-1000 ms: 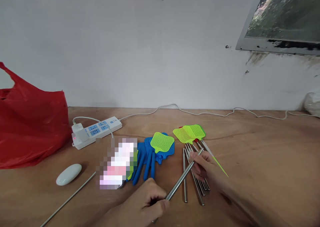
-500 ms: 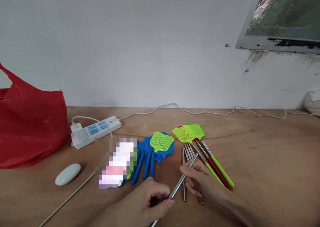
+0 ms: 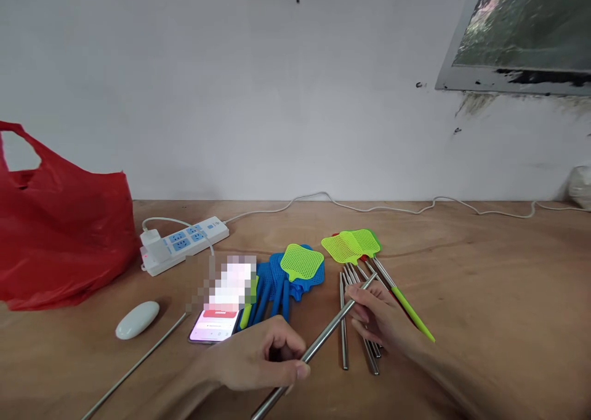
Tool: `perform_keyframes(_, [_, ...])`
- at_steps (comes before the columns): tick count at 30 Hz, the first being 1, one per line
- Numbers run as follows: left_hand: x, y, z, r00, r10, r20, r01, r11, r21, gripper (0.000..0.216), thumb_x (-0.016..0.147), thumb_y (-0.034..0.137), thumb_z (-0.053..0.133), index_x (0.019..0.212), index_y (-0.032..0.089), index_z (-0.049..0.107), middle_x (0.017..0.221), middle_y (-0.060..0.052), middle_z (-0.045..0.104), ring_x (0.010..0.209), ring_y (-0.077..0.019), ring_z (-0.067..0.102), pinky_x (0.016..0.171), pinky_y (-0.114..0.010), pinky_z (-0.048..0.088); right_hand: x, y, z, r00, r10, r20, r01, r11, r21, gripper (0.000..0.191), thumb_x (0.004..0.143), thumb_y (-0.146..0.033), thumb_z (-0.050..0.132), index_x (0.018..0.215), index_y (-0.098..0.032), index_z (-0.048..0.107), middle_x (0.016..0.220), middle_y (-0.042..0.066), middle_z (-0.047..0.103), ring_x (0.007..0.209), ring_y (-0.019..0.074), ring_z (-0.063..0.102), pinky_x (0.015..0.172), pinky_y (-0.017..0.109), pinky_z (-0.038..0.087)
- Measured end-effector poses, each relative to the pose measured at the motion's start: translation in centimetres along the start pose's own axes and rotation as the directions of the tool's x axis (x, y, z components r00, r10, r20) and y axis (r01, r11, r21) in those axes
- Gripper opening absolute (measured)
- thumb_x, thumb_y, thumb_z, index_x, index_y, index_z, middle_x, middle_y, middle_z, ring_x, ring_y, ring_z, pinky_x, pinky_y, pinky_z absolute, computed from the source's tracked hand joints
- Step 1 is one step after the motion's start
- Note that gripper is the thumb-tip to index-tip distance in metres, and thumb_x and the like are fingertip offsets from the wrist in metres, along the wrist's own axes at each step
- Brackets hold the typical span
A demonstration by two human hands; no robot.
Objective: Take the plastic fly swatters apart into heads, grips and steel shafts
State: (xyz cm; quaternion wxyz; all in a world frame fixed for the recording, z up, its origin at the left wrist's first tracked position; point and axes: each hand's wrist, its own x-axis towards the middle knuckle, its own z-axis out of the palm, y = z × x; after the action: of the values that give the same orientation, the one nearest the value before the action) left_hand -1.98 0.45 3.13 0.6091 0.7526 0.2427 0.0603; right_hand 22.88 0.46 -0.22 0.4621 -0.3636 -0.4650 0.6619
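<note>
My left hand [image 3: 261, 361] is closed around the lower part of a metal rod [image 3: 327, 332] that slants up to the right. My right hand [image 3: 376, 318] pinches the rod near its upper end, above a row of several loose metal rods [image 3: 344, 340] lying on the wooden table [image 3: 484, 284]. Just beyond lie finished fly swatters with green heads [image 3: 351, 246] and green and red handles [image 3: 410, 315]. Left of them sits a pile of loose blue and green swatter heads [image 3: 295, 269].
A phone [image 3: 215, 324] lies lit by the blue heads. One long thin rod [image 3: 133, 364] lies at the lower left, near a white oval object [image 3: 137, 319]. A power strip [image 3: 184, 244] and red plastic bag [image 3: 60, 229] stand at the left; a white cable [image 3: 392, 209] runs along the wall.
The rod in both hands has shifted slightly; my right hand slid back up toward its upper end. The view moved a little to the left, so the phone's screen now shows.
</note>
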Motion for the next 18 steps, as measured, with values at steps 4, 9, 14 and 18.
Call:
perform_keyframes(4, [-0.6,-0.3,-0.7,0.994,-0.050,0.096,0.056,0.996,-0.067,0.054,0.085,0.063,0.063,0.059,0.018,0.050,0.047,0.006,0.041,0.040,-0.0055,0.029,0.035,-0.022,0.016,0.3,-0.5,-0.8,0.994,-0.064,-0.090,0.066,0.998,0.022,0.059,0.076,-0.059,0.075,0.051,-0.022,0.037,0.047,-0.010,0.030,0.035,0.0034,0.020,0.029,0.018,0.014])
perform_keyframes(9, [-0.7,-0.4,-0.6,0.975,-0.138,0.173,0.167,0.973,-0.161,0.037,0.075,0.045,0.072,0.056,0.018,0.056,0.045,0.005,0.049,0.033,-0.0061,0.038,0.029,-0.018,0.025,0.4,-0.7,-0.6,0.992,-0.100,-0.079,0.100,0.995,-0.004,0.061,0.071,-0.055,0.079,0.045,-0.022,0.035,0.042,-0.010,0.027,0.034,0.0036,0.020,0.032,0.021,0.012])
perform_keyframes(14, [-0.9,-0.3,-0.4,0.927,-0.276,0.254,0.327,0.926,-0.190,0.019,0.067,0.027,0.072,0.057,0.017,0.060,0.049,0.004,0.056,0.039,-0.0078,0.047,0.035,-0.016,0.037,0.2,-0.5,-0.5,0.980,-0.122,-0.155,0.124,0.992,0.002,0.063,0.074,-0.054,0.078,0.044,-0.021,0.034,0.046,-0.008,0.028,0.040,0.0045,0.019,0.036,0.021,0.013])
perform_keyframes(18, [-0.8,-0.9,-0.1,0.913,-0.285,0.292,0.346,0.919,-0.187,0.028,0.064,0.038,0.081,0.063,0.017,0.062,0.050,0.004,0.055,0.046,-0.0108,0.052,0.043,-0.019,0.044,0.4,-0.2,-1.2,0.952,-0.150,-0.266,0.154,0.988,-0.004,0.058,0.079,-0.058,0.073,0.050,-0.021,0.039,0.048,-0.009,0.026,0.042,0.0062,0.018,0.037,0.021,0.016])
